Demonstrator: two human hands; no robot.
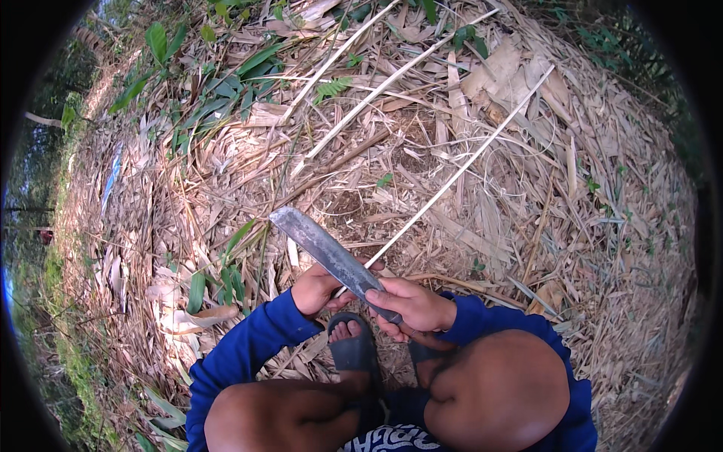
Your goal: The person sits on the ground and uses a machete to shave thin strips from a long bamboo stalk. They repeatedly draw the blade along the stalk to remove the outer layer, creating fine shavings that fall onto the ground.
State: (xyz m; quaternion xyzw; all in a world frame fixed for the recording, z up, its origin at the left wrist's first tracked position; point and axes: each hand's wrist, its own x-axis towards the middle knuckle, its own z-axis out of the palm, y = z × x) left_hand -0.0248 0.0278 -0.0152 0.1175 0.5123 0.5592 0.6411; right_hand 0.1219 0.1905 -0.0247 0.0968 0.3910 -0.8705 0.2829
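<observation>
My right hand (413, 304) is closed round the handle end of a machete (320, 245). Its broad, grey, worn blade slants up and to the left, the blunt tip pointing away from me. A long, thin, pale strip (459, 173), which looks like split bamboo, passes beneath the blade and stretches to the far right. My left hand (318, 290) grips the near end of this strip, close to the blade. The machete hides part of the left fingers, so their exact hold is only partly visible.
Two more pale strips (376, 92) lie on the ground ahead. Dry leaves and husks (482, 241) cover the ground, with green leafy plants (207, 105) at far left. My sandalled foot (352, 343) and bent knees (501, 395) are close below my hands.
</observation>
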